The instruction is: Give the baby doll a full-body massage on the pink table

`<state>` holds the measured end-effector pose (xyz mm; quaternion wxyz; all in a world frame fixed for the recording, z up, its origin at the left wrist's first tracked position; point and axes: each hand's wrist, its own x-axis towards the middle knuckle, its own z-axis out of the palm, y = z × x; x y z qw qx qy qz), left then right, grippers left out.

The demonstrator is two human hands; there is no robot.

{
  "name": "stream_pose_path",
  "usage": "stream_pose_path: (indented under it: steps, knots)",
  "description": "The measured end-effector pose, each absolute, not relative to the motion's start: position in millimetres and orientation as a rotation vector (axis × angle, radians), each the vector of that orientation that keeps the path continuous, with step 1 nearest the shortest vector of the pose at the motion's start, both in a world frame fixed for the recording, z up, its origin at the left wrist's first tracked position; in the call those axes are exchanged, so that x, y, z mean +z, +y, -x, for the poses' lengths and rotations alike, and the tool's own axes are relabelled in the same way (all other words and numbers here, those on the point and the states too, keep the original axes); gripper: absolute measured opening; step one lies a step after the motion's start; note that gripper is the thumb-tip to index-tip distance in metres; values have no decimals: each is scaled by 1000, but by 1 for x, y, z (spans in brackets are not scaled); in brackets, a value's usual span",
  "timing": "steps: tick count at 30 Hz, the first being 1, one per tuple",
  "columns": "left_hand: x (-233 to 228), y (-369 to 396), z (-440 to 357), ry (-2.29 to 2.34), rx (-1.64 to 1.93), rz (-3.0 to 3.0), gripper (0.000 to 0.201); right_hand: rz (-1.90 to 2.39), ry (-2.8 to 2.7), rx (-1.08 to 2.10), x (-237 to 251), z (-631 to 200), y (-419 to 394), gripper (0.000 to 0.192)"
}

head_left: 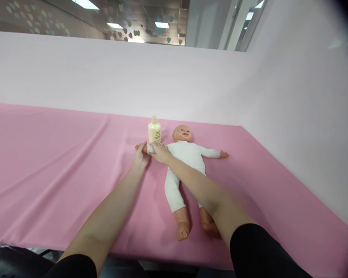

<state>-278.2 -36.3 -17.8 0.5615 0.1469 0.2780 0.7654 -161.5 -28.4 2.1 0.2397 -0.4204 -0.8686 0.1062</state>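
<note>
A baby doll point(188, 158) in a white bodysuit lies on its back on the pink tablecloth point(60, 166), head away from me, arms spread. My left hand point(141, 155) holds the wrist end of the doll's outstretched arm on the left side. My right hand point(160, 151) rests on that same arm, over the white sleeve near the shoulder, my forearm crossing the doll's body. A small cream lotion bottle point(154, 130) stands upright just behind both hands, beside the doll's head.
The pink cloth covers a long table that runs to a pale partition wall point(162, 77) behind and on the right. The table's near edge point(150, 258) is close to me, with a dark chair part at the lower left.
</note>
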Motion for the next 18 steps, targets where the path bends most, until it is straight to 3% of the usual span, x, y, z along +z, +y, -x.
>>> stream_pose_path:
  steps: [9,18]
  knots:
    - [-19,-38,274,639,1748,-449,32,1128,-2346,310,3,160,-29,42]
    - [-23,-37,271,632,1577,-561,21,1162,-2345,341,9,160,-33,37]
